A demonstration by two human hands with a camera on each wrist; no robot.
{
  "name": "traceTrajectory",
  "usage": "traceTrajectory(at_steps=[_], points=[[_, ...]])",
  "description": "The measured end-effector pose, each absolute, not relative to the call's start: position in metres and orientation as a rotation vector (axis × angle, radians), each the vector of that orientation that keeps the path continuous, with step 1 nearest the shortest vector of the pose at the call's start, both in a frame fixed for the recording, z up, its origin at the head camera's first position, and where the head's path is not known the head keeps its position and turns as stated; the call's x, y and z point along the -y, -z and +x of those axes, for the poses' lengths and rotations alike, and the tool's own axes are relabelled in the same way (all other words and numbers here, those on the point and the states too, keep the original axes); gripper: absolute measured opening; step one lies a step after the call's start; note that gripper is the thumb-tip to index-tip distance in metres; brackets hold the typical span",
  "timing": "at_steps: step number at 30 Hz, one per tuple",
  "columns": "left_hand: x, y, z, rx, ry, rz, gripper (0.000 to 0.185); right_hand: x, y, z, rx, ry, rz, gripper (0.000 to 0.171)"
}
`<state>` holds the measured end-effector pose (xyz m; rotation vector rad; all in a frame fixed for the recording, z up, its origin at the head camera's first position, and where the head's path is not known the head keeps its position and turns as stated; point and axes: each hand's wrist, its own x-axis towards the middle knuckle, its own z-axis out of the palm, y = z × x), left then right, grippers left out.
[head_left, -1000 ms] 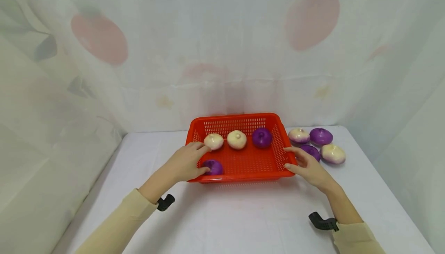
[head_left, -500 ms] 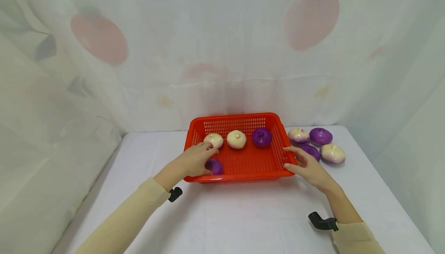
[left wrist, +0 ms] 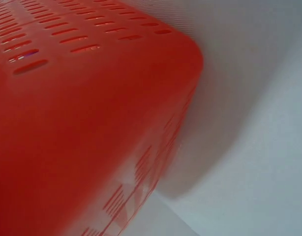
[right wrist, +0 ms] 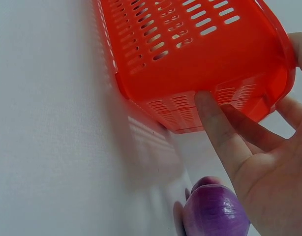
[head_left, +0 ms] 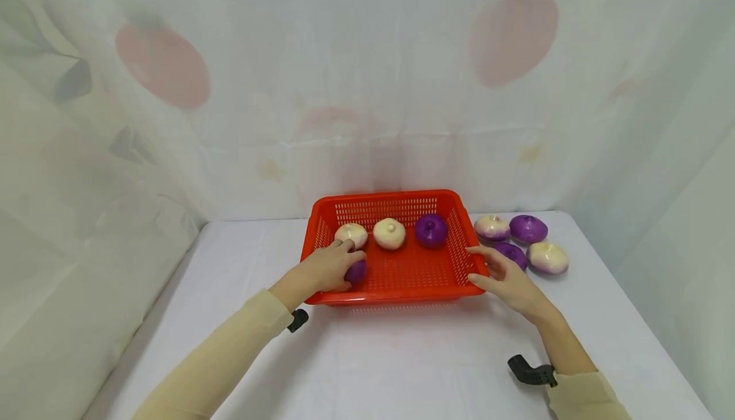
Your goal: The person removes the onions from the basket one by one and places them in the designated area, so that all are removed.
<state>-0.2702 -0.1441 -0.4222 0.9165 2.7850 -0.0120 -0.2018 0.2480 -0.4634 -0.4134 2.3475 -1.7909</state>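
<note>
A red plastic basket (head_left: 396,295) stands on the white-covered table, raised in the right wrist view enough to show its slotted side. Inside it, my left hand (head_left: 324,268) curls over a purple turnip (head_left: 356,271) in the near left corner, covering part of it. My right hand (head_left: 511,283) holds the basket's right end, fingertips at the rim and against the outer wall. Along the basket's back lie two cream turnips, one at the left (head_left: 351,235) and one in the middle (head_left: 389,233), and another purple turnip (head_left: 431,230). Only the basket's outside shows in the left wrist view.
Right of the basket, several turnips sit in a cluster on the table: a cream-and-purple turnip (head_left: 492,228), a purple turnip (head_left: 528,229) and a cream turnip (head_left: 548,258) among them. A printed white curtain (head_left: 367,88) hangs behind the table.
My left hand has moved right and farther into the basket, from its left rim to over the purple turnip, hiding more of it. The right hand stays at the basket's right end.
</note>
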Motion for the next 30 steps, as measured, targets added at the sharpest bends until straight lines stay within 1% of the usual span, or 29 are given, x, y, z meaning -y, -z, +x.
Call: traceTrajectory(at_steps=[5, 12, 19, 26, 30], points=[[0.144, 0.423, -0.270, -2.777, 0.011, 0.864, 0.073, -0.246, 0.465, -0.200, -2.340, 1.791, -0.405, 0.057], [0.148, 0.417, -0.268, -2.833, -0.024, 0.910, 0.072, -0.246, 0.465, -0.199, -2.373, 1.774, -0.420, 0.057], [0.151, 0.400, -0.267, -2.894, -0.038, 1.017, 0.068, -0.248, 0.462, -0.201, -2.400, 1.756, -0.428, 0.058], [0.155, 0.379, -0.265, -2.960, -0.021, 1.049, 0.061, -0.248, 0.460, -0.201, -2.385, 1.777, -0.430, 0.057], [0.161, 0.367, -0.263, -2.985, 0.015, 1.045, 0.063, -0.248, 0.462, -0.201, -2.371, 1.776, -0.423, 0.058]])
